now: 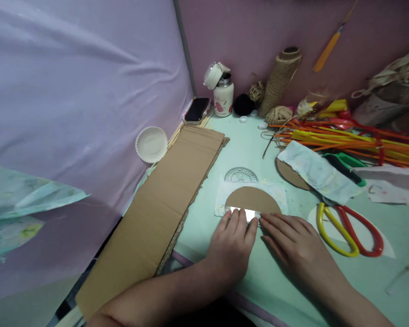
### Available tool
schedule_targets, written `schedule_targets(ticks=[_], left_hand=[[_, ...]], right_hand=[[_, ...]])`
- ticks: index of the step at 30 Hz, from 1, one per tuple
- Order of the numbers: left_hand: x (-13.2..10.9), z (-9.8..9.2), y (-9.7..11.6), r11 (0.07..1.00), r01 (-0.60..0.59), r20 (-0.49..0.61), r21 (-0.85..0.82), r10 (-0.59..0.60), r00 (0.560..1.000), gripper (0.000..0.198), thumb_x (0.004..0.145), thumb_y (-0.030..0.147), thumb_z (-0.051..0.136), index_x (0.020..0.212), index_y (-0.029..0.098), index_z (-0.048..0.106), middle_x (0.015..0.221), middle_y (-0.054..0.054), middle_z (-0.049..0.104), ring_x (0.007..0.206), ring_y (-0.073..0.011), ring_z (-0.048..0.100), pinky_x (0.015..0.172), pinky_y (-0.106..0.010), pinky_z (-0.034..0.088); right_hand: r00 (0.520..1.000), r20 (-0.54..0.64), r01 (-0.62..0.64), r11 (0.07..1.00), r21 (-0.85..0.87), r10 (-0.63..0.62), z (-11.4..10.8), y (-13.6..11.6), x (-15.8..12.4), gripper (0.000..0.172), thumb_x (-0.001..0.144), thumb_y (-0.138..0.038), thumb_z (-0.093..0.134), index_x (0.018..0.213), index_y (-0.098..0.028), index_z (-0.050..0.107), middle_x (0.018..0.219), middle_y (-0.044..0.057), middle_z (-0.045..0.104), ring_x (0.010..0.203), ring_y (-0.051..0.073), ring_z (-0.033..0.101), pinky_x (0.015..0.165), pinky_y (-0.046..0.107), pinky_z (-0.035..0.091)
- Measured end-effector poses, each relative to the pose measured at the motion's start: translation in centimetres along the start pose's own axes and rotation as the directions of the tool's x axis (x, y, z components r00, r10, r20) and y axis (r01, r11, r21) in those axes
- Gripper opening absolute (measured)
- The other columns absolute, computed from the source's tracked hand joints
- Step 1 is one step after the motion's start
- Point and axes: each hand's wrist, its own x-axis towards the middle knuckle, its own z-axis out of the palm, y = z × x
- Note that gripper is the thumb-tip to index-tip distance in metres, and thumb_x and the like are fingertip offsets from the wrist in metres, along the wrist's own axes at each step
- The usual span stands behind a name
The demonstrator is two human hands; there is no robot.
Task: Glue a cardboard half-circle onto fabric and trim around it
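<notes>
A brown cardboard half-disc [252, 197] lies on a pale patterned piece of fabric or paper [281, 190]. Along its straight edge runs a shiny strip [249, 213], ruler-like, its surface mostly lost in glare. The fingertips of my left hand [232, 245] rest spread on this strip. My right hand [295, 238] lies at the strip's right end, fingers stretched out side by side; its thumb is partly hidden. Just above the half-disc sits a clear protractor [241, 175]. To the right lie scissors with one yellow and one red handle [349, 231], their blades covered by patterned fabric [322, 170].
A long cardboard sheet [157, 204] slants along the left side. Farther back stand a phone [197, 110], a white bottle [223, 97] and a twine cone [280, 81]. Orange and yellow strips [347, 140] lie at right. A white paper dish [152, 144] leans against the left cloth.
</notes>
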Motion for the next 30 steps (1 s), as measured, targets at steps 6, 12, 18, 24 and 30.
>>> schedule_targets(ticks=[6,12,18,24,30], left_hand=[[-0.6,-0.1,0.4,0.995,0.066,0.057,-0.07,-0.062,0.996,0.047,0.097,0.029,0.045,0.14,0.01,0.048,0.142,-0.017,0.057,0.133,-0.0288,0.052,0.113,-0.042,0.034],[-1.4,-0.4,0.9,0.956,0.051,0.099,-0.289,-0.024,0.995,0.049,0.096,0.034,0.049,0.138,0.009,0.049,0.15,-0.016,0.049,0.143,-0.0288,0.039,0.116,-0.042,0.033],[-2.2,0.1,1.6,0.894,-0.018,0.098,-0.447,0.069,0.993,0.046,0.097,0.032,0.046,0.139,0.013,0.049,0.143,-0.015,0.054,0.139,-0.0266,0.043,0.113,-0.043,0.037],[-1.2,0.2,1.6,0.925,0.083,0.066,-0.371,-0.063,0.996,0.047,0.093,0.027,0.05,0.138,0.012,0.05,0.145,-0.015,0.054,0.139,-0.0291,0.044,0.109,-0.045,0.042],[-0.1,0.5,1.2,0.961,0.101,0.023,-0.259,-0.098,0.995,0.052,0.094,0.035,0.054,0.137,0.007,0.051,0.141,-0.015,0.059,0.133,-0.0275,0.051,0.113,-0.042,0.039]], right_hand=[[0.999,0.01,-0.034,0.999,0.006,0.033,0.0,-0.1,0.1,0.028,0.102,-0.023,0.047,0.117,-0.013,0.069,0.114,0.01,0.075,0.1,0.026,0.064,0.09,0.042,0.043],[0.998,0.033,-0.048,0.998,0.029,0.047,0.2,0.0,-0.1,0.029,0.102,-0.022,0.045,0.116,-0.014,0.069,0.116,0.01,0.075,0.104,0.025,0.064,0.096,0.044,0.041],[0.998,0.058,-0.042,0.998,0.044,0.04,0.4,0.3,-0.7,0.029,0.101,-0.021,0.046,0.119,-0.015,0.068,0.121,0.01,0.073,0.108,0.025,0.064,0.099,0.046,0.04],[0.996,0.071,-0.056,0.998,0.035,0.053,0.2,0.1,-0.4,0.028,0.099,-0.017,0.049,0.12,-0.015,0.068,0.12,0.01,0.074,0.109,0.026,0.064,0.098,0.047,0.042],[0.997,0.049,-0.058,0.997,0.054,0.055,0.1,0.0,-0.1,0.028,0.098,-0.016,0.051,0.12,-0.016,0.068,0.12,0.008,0.074,0.108,0.025,0.064,0.097,0.046,0.044]])
